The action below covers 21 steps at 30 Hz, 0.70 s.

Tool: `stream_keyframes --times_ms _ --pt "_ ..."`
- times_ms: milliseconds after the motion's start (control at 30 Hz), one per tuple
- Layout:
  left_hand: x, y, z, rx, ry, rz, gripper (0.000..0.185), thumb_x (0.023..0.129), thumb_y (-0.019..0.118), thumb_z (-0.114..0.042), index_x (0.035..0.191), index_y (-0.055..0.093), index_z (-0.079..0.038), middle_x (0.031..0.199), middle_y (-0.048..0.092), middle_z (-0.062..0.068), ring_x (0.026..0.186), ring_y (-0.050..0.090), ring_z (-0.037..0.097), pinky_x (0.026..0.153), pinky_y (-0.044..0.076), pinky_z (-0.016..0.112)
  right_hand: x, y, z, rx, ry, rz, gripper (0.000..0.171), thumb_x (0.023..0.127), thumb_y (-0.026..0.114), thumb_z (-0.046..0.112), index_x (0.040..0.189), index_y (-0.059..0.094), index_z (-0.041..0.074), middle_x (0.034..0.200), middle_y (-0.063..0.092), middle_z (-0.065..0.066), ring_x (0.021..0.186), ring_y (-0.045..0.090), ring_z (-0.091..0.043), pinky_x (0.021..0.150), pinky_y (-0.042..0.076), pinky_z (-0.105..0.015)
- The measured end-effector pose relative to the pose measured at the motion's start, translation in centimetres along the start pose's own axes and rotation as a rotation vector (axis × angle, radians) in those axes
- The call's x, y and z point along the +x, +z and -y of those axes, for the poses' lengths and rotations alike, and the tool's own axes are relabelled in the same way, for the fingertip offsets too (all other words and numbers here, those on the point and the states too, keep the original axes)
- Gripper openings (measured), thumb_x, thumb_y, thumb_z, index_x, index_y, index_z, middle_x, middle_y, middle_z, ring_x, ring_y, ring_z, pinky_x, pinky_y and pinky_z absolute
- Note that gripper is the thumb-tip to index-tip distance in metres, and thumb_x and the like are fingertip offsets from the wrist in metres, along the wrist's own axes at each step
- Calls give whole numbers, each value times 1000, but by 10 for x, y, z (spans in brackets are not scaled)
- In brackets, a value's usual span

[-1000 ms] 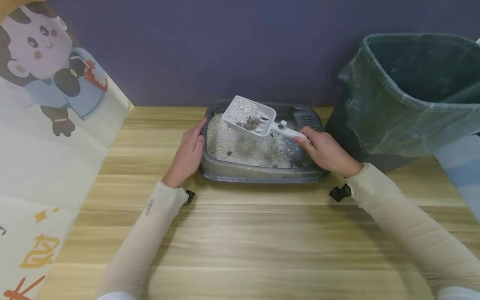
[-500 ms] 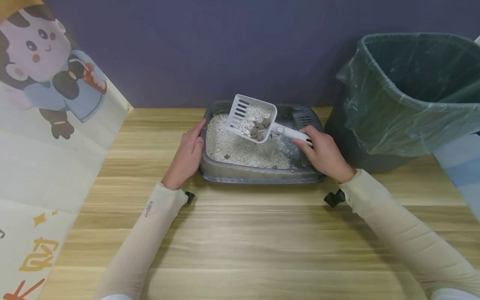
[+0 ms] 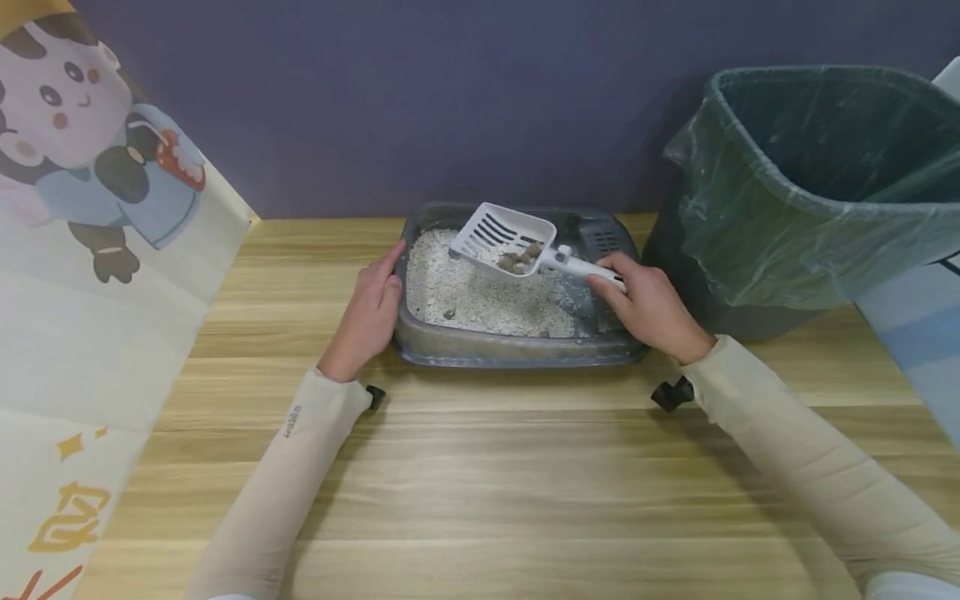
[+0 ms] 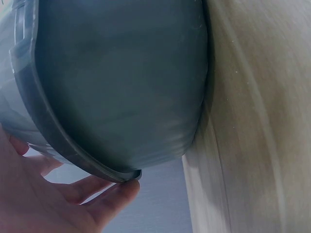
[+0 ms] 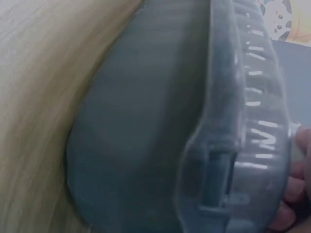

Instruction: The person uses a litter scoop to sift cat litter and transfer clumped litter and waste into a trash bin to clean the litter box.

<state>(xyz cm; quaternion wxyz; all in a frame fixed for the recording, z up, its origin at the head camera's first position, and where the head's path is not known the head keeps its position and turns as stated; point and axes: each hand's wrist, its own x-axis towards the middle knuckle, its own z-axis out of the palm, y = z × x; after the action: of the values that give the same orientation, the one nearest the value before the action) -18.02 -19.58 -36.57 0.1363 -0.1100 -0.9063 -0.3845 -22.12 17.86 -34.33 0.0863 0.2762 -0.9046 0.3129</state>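
— Where is the scoop (image 3: 504, 237) seen, and how is it held?

— The white slotted scoop is held above the grey litter tray (image 3: 517, 353), over its far middle part, tilted with the slots raised. Its handle is gripped by the right hand (image 3: 651, 310), the fingers being curled round it. A few brown lumps (image 3: 519, 258) are gathered at the low end of the scoop, near the handle.

— And the left hand (image 3: 367, 314)?

— It is laid flat against the tray's left wall, fingers straight and pressed together; in the left wrist view the fingertips (image 4: 119, 193) are seen just under the rim of the tray (image 4: 116, 97).

— What is found round the tray?

— Pale litter (image 3: 480, 296) is spread across its floor, with one dark lump (image 3: 448, 314) left near the front. The tray is set on a wooden table (image 3: 480, 483). A bin lined with a green bag (image 3: 810, 183) is stood just to the right of it, and a cartoon poster (image 3: 90, 250) is seen at the left.
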Motion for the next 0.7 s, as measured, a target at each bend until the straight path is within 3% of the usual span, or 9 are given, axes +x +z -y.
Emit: stream_keyframes --times_ms 167,267,500,700 --pt "1 2 0 0 9 -7 49 102 26 -25 150 27 -19 150 32 10 135 27 28 111 21 45 2 -5 1 21 -10 37 32 100 44 35 98 63 9 61 40 -1 48 35 -16 55 33 -33" --pt "2 2 0 1 17 -9 49 102 26 -25 150 27 -18 149 32 10 134 28 29 111 21 45 5 -10 1 9 -53 34 29 100 46 32 95 63 9 60 40 0 47 34 -15 53 33 -32" --pt "5 2 -2 4 12 -10 49 102 25 -28 151 26 -18 150 32 10 135 26 27 111 20 44 7 -17 4 -37 -89 -23 27 95 56 29 114 60 10 66 47 0 49 37 -16 48 32 -30" --pt "5 4 -2 3 6 -3 49 102 25 -28 151 25 -20 150 31 10 136 25 27 111 20 45 3 -20 5 -45 -91 -66 28 93 60 26 114 60 8 69 48 -1 51 37 -16 49 31 -30"
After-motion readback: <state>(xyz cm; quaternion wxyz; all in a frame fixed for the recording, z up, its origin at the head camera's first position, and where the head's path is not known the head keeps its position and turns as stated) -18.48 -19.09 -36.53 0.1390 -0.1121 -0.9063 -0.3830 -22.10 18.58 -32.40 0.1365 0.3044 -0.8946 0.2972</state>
